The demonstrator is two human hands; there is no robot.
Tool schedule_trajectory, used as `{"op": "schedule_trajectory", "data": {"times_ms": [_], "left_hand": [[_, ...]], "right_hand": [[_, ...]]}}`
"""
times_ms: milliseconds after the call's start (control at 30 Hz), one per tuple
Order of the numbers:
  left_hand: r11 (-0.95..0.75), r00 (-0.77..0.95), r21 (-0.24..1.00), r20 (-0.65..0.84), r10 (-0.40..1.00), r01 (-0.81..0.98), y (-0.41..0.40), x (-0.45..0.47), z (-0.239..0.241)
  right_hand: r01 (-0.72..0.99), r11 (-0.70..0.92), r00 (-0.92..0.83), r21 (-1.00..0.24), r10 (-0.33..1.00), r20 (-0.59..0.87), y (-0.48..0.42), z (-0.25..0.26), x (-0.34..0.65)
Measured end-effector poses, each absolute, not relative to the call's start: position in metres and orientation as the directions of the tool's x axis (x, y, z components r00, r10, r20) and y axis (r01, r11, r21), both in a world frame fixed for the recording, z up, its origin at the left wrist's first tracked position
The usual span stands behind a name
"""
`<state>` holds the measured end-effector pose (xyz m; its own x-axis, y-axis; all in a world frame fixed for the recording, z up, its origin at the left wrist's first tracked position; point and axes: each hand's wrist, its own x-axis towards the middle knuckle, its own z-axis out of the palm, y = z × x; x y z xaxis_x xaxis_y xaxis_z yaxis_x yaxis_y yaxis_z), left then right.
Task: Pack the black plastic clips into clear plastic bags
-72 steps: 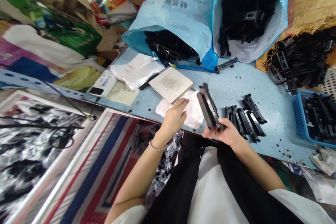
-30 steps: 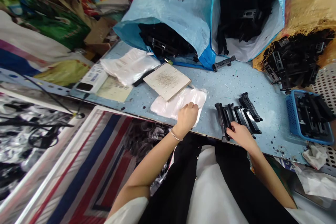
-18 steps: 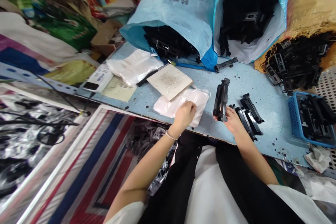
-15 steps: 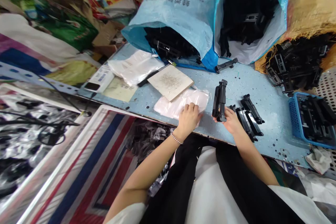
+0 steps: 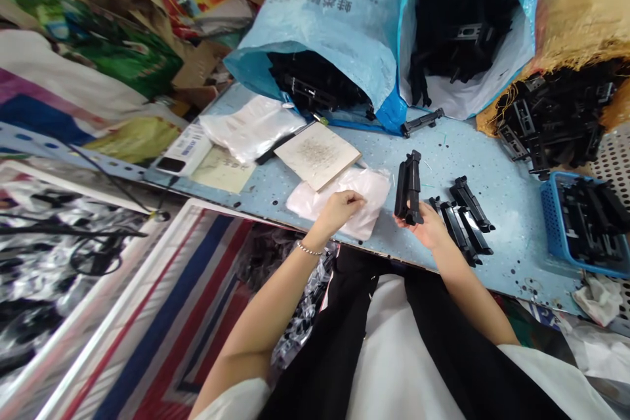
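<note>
My left hand [image 5: 343, 209] is over a stack of thin whitish plastic bags [image 5: 371, 193], its fingertips pinched together on the top bag's surface. My right hand [image 5: 427, 228] grips the lower end of a black plastic bracket-like part [image 5: 408, 187], which stands out away from me over the table. It looks like two long pieces side by side. Several similar black parts [image 5: 462, 226] lie just right of that hand. A square pale board [image 5: 319, 154] with dark specks rests on the far edge of the bags.
Blue sacks [image 5: 319, 20] full of black parts lie open at the back of the blue table [image 5: 275, 190]. A yellow sack [image 5: 581, 6] and a blue basket [image 5: 554, 223] with more parts are at the right. Another bag stack [image 5: 253, 121] lies left, beside a white box [image 5: 184, 151].
My left hand has gone from lying spread on the plastic bags to a pinch, shifting slightly left. My right hand still holds the black part, tilted a little differently.
</note>
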<state>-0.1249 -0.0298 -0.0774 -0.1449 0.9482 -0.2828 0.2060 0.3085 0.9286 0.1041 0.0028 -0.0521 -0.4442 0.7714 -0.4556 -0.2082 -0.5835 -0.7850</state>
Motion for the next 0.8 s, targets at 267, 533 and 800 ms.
{"op": "schedule_trajectory", "data": {"times_ms": [267,533,800], "left_hand": [[0.029,-0.171,0.779,0.101,0.980,0.627,-0.046,-0.117,-0.069],[-0.106,-0.017,0.606,0.193,0.981,0.789,-0.049,-0.135,-0.057],[-0.362,0.234,0.731,0.276,0.932,0.579,-0.080,-0.095,-0.042]], "right_hand": [[-0.409,-0.514,-0.362,-0.754,0.850,-0.383,0.015,-0.074,0.048],[-0.244,-0.765,-0.809,-0.596,0.500,-0.310,-0.019,-0.070,0.118],[-0.184,-0.828,-0.814,-0.530,0.431,-0.391,-0.023,-0.084,0.098]]}}
